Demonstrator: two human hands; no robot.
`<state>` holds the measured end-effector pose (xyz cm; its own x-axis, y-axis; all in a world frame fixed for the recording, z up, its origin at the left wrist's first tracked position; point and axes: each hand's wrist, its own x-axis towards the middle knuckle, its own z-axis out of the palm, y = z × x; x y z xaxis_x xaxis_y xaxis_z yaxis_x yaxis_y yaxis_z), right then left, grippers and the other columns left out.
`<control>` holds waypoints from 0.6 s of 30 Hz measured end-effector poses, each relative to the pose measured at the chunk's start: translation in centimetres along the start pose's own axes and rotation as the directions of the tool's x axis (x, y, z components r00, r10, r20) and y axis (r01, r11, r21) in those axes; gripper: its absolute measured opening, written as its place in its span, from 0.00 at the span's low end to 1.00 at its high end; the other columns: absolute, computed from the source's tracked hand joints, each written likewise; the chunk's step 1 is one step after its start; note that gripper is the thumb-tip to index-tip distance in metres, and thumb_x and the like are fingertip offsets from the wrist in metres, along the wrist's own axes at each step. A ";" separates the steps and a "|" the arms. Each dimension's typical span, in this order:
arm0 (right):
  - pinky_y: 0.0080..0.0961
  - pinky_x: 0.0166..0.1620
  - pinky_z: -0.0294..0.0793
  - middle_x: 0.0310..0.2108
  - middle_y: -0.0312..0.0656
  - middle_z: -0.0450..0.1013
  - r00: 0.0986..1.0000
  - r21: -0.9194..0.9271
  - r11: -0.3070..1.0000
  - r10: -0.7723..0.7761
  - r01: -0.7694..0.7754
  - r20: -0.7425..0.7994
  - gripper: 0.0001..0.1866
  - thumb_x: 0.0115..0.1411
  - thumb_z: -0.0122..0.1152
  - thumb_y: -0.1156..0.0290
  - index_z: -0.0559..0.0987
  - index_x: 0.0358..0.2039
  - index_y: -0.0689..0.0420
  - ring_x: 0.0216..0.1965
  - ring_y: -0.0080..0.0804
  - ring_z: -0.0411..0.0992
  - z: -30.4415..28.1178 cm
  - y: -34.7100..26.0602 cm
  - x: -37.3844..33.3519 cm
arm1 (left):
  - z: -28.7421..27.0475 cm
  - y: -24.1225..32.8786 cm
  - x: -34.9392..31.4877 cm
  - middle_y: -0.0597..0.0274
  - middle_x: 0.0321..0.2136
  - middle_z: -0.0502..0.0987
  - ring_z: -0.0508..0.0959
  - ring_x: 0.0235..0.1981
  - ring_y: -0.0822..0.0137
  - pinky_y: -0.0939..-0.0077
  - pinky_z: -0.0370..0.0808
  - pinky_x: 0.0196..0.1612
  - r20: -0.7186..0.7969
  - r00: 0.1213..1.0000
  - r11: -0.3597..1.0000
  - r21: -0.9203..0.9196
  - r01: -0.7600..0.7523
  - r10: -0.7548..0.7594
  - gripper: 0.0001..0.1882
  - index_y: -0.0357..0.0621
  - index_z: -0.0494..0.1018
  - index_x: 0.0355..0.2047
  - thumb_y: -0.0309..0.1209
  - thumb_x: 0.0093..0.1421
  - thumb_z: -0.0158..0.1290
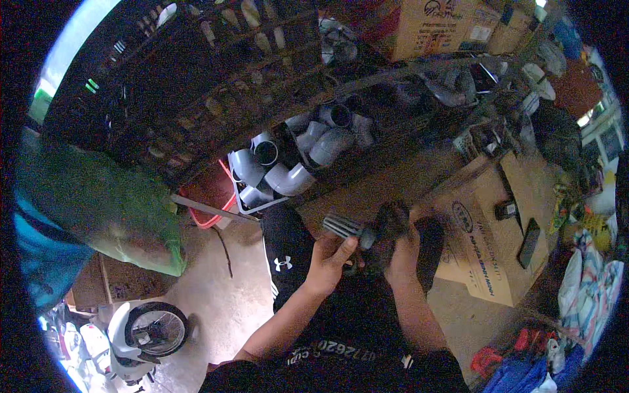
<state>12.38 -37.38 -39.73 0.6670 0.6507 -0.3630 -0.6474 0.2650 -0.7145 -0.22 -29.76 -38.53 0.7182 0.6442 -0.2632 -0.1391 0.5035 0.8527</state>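
My left hand (329, 257) is closed round a grey, ribbed cylindrical piece (343, 226), its thumb lying along the near side. Close beside it, my right hand (401, 252) is closed on a dark, bulky thing (392, 219) whose kind is lost in shadow. The grey piece points up and left, and its inner end meets or nearly touches the dark thing. Both hands are together over my lap. Just beyond them stands a grey crate (244, 211) holding several grey pipe elbows (288, 179).
A dark rack of small parts (216, 98) rises ahead. At left are a red-rimmed basin (204, 224), a green sack (98, 203) and a motorbike wheel (156, 329). Flattened cardboard (475, 245) lies at right, bearing a black remote-like object (529, 242). Bags and cloth (580, 288) lie farther right.
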 end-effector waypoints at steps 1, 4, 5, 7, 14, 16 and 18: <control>0.34 0.48 0.67 0.37 0.42 0.73 0.980 -0.420 0.886 -0.174 0.197 0.093 0.23 0.50 0.62 0.66 0.71 0.45 0.61 0.40 0.39 0.71 -0.4 0.2 -0.1 | 0.0 -0.2 0.0 0.61 0.35 0.74 0.75 0.31 0.69 0.75 0.75 0.29 0.002 1.000 1.000 0.000 0.002 -0.002 0.24 0.37 0.65 0.45 0.43 0.58 0.53; 0.35 0.49 0.67 0.38 0.45 0.73 0.919 -0.759 0.518 -0.212 0.394 0.332 0.26 0.45 0.65 0.66 0.71 0.45 0.61 0.42 0.41 0.70 -0.5 -0.6 -0.4 | -0.9 -0.6 0.0 0.61 0.33 0.75 0.76 0.29 0.67 0.74 0.75 0.27 -0.086 0.991 0.970 -0.228 0.084 -0.106 0.23 0.39 0.65 0.44 0.44 0.56 0.54; 0.36 0.49 0.66 0.38 0.46 0.73 0.902 -0.777 0.467 -0.130 0.422 0.412 0.28 0.43 0.66 0.65 0.71 0.45 0.60 0.42 0.42 0.70 -0.1 -1.3 -0.6 | -1.7 -0.8 0.1 0.60 0.32 0.74 0.76 0.28 0.67 0.74 0.75 0.26 0.032 0.996 0.961 -0.261 0.089 -0.084 0.23 0.39 0.65 0.43 0.43 0.56 0.54; 0.33 0.47 0.67 0.36 0.44 0.73 0.859 -0.746 0.452 -0.102 0.489 0.502 0.27 0.41 0.68 0.64 0.73 0.42 0.61 0.40 0.40 0.71 0.5 -3.3 0.0 | -2.2 -1.2 -0.3 0.58 0.32 0.74 0.76 0.25 0.66 0.73 0.74 0.23 0.186 0.979 0.938 -0.318 0.138 -0.081 0.23 0.41 0.63 0.45 0.43 0.56 0.54; 0.36 0.41 0.70 0.32 0.46 0.73 0.749 -0.755 -0.116 -0.101 0.645 0.655 0.24 0.42 0.68 0.64 0.73 0.39 0.58 0.36 0.39 0.73 0.9 -3.6 -1.4 | -1.6 0.4 -0.9 0.60 0.28 0.73 0.74 0.24 0.69 0.76 0.73 0.26 0.078 0.997 0.991 -0.131 -0.011 0.021 0.17 0.37 0.68 0.39 0.37 0.57 0.54; 0.35 0.38 0.72 0.31 0.48 0.73 0.755 -0.757 0.086 -0.199 0.648 0.625 0.21 0.44 0.65 0.66 0.73 0.38 0.61 0.33 0.42 0.74 1.6 -2.4 -1.7 | -1.3 1.0 -0.8 0.61 0.27 0.73 0.74 0.24 0.70 0.75 0.73 0.26 0.040 0.998 0.996 -0.067 -0.055 0.057 0.15 0.36 0.68 0.37 0.35 0.58 0.54; 0.34 0.36 0.73 0.29 0.50 0.74 0.764 -0.711 0.283 -0.290 0.644 0.576 0.18 0.46 0.61 0.69 0.73 0.38 0.63 0.30 0.45 0.74 1.6 -1.1 -1.7 | -1.0 1.3 -0.4 0.61 0.27 0.73 0.74 0.24 0.70 0.75 0.74 0.26 0.042 0.994 0.995 0.004 -0.102 0.102 0.14 0.36 0.68 0.37 0.34 0.58 0.54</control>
<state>11.30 -37.64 -37.36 0.4849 0.8304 0.2746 0.5083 -0.0121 -0.8611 -1.33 -28.80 -37.75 0.7285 0.6672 -0.1553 -0.2090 0.4323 0.8772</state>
